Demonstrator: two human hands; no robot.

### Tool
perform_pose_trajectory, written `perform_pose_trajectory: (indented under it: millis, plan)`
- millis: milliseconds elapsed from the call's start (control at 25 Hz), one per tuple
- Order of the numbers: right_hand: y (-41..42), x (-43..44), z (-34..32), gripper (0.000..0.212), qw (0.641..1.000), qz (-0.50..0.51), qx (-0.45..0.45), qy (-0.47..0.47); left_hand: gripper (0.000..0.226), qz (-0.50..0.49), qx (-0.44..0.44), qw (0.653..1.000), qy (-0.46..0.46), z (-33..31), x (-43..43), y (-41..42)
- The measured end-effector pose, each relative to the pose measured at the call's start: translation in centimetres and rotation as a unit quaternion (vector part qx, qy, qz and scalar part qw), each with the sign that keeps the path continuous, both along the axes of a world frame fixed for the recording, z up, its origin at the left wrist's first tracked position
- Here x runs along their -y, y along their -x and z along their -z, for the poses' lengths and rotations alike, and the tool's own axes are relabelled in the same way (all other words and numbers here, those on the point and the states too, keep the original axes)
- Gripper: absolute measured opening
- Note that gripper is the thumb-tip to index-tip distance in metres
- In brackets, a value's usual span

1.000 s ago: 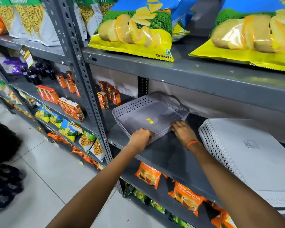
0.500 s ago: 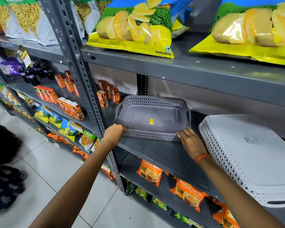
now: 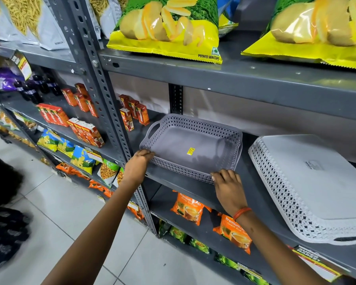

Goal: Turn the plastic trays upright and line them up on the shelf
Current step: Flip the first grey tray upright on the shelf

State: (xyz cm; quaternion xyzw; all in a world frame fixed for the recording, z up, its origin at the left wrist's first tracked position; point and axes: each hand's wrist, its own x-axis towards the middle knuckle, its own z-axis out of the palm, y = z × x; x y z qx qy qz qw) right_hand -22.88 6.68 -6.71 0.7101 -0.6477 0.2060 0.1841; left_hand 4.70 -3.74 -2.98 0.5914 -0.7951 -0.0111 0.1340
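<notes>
A grey perforated plastic tray (image 3: 179, 145) sits upright on the grey metal shelf (image 3: 185, 184), open side up, with a small yellow sticker inside. My left hand (image 3: 139, 163) grips its front left corner. My right hand (image 3: 227, 185) rests against its front right corner, fingers curled on the rim. To the right, a larger white perforated tray (image 3: 308, 182) lies upside down on the same shelf, its flat bottom facing up and its front edge over the shelf lip.
Red juice cartons (image 3: 134, 114) stand at the back left of the shelf. Potato wafer bags (image 3: 167, 27) lie on the shelf above. Orange tea packets (image 3: 189, 207) fill the shelf below. A perforated upright post (image 3: 103, 95) stands left of the tray. The floor is tiled.
The grey tray has swung from angled to square with the shelf front and settled flat. My left hand slid to its front left corner; my right hand stayed at the front right corner.
</notes>
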Motion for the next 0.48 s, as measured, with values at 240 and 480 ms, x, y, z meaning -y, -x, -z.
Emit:
perform_pose_trajectory:
  millis: [240, 480]
  plan:
    - [-1.0, -1.1, -0.5, 0.030, 1.000, 0.017, -0.011, -0.015, 0.047, 0.004, -0.007, 1.000, 0.018, 0.2, -0.2, -0.1]
    - [-1.1, -1.2, -0.7, 0.027, 0.999, 0.026, -0.020, -0.037, 0.048, 0.014, -0.012, 0.999, 0.028, 0.6, -0.3, -0.6]
